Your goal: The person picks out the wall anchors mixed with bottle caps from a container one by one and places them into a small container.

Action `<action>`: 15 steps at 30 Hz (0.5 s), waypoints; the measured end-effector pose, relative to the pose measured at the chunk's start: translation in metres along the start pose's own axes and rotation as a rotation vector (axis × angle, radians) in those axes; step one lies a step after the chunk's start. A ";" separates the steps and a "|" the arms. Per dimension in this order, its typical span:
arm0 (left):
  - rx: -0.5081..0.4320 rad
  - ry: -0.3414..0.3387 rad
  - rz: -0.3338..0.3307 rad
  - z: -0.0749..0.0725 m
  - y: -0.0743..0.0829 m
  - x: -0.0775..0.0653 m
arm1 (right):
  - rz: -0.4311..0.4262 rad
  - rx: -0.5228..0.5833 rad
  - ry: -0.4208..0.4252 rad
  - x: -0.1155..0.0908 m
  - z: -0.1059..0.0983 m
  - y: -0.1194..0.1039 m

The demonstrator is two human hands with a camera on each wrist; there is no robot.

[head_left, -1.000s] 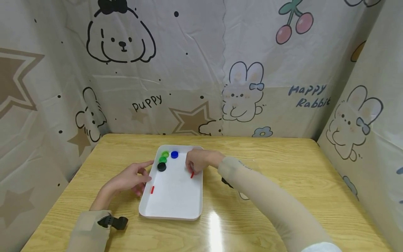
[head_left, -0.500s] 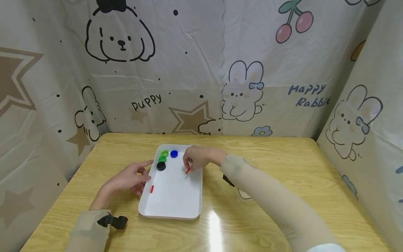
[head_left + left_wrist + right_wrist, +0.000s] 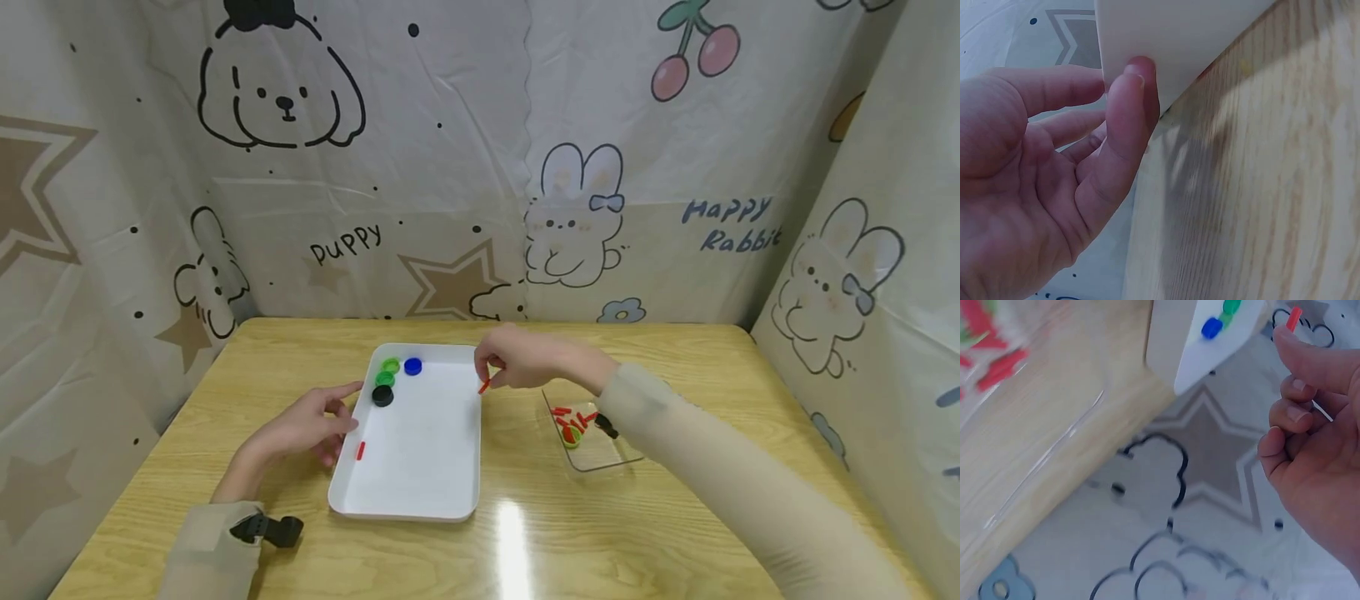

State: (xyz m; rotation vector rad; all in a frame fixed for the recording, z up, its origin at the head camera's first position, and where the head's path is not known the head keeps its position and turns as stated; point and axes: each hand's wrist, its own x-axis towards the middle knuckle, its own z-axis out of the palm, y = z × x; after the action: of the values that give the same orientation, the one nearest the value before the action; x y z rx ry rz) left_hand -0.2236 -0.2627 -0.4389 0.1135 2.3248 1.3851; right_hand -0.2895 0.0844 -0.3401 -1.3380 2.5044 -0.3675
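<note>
While the right grip pinches one red stick, four caps lie near the parted left grip.

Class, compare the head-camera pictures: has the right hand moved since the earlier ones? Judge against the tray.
Yes, rightward. The right hand, reaching over the white tray earlier, is now mostly beyond its right rim.

We note a plain white tray, with its blue cap, black cap, green cap and yellow-green ring. Red marks the tray's stick, the right hand's stick and those in the clear container. We see a yellow, wood-grained desk, beige sleeves, and an off-white curtain patterned with brown stars, black dots, blue-bowed rabbits and pink cherries with green leaves.
</note>
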 end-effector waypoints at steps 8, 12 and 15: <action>0.005 0.002 -0.001 0.001 0.001 -0.002 | 0.093 0.055 0.106 -0.060 -0.010 0.023; 0.004 0.003 -0.005 0.001 0.000 -0.002 | 0.146 0.079 0.126 -0.084 -0.006 0.034; 0.002 0.005 -0.002 0.001 0.001 -0.001 | 0.171 0.069 0.133 -0.096 -0.002 0.042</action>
State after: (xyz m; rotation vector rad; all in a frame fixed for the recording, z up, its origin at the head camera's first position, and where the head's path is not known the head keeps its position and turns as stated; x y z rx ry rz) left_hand -0.2224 -0.2620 -0.4379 0.1092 2.3293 1.3840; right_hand -0.2711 0.1874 -0.3415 -1.0973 2.6640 -0.5157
